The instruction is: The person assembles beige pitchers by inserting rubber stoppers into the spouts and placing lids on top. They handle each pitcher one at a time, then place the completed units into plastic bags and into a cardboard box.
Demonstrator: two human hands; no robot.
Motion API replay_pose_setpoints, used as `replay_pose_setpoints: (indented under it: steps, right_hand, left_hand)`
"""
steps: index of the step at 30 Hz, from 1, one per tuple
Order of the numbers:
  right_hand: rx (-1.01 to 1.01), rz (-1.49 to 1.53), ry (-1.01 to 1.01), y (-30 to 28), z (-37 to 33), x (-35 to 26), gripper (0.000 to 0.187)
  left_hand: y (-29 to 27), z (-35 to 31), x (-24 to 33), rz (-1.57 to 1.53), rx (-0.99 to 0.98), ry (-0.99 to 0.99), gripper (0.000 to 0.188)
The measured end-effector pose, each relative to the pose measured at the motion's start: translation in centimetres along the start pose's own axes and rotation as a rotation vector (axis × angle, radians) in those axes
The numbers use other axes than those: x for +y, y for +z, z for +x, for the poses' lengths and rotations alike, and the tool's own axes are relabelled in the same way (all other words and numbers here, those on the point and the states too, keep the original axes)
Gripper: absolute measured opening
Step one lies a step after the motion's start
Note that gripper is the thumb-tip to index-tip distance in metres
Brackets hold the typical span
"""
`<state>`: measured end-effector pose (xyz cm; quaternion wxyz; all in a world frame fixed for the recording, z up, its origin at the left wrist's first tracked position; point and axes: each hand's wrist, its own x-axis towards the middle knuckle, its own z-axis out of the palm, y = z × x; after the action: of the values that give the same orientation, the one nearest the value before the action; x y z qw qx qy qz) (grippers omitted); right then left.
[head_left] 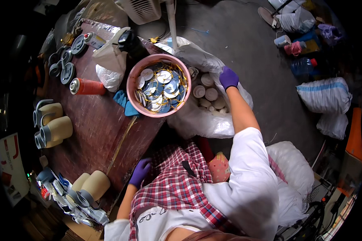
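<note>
My right hand [229, 77], in a purple glove, is closed on the far right rim of a large clear plastic bag [213, 127]. Inside that bag lie several cream round cup-like pieces [211, 94]. My left hand [140, 172], also gloved in purple, is beside the table edge by my checked apron [169, 172]. Its fingers are loosely extended, with nothing visible in them. Between the table and the bag a pink tub [131, 93] holds many white and blue-grey discs [164, 76] tangled with thin golden strings.
On the dark red table [96, 136] stand beige jugs with grey handles [58, 128], an orange spray can [87, 86] and grey lids [67, 72]. A blue cloth [124, 103] lies against the tub. A fan [141, 10] stands behind. White sacks [289, 164] sit at right.
</note>
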<state>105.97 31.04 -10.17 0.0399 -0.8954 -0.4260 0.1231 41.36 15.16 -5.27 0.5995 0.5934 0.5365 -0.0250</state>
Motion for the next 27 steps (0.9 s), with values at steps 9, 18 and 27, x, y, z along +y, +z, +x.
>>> replay_pose_setpoints:
  steps: [9, 18, 27]
  right_hand:
    - [0.475, 0.672, 0.307, -5.9, -21.8, 28.3, 0.018]
    - [0.417, 1.11, 0.064, -19.5, -24.9, 8.9, 0.016]
    - [0.526, 1.53, 0.079, -19.5, -17.3, 5.1, 0.009]
  left_hand:
    - [8.7, 15.3, 18.9, 0.282, 0.038, 0.612, 0.064]
    - [14.8, 24.8, 29.2, 0.212, 0.367, 0.744, 0.111]
    - [9.0, 18.5, 35.9, -0.583, 0.14, 0.613, 0.05]
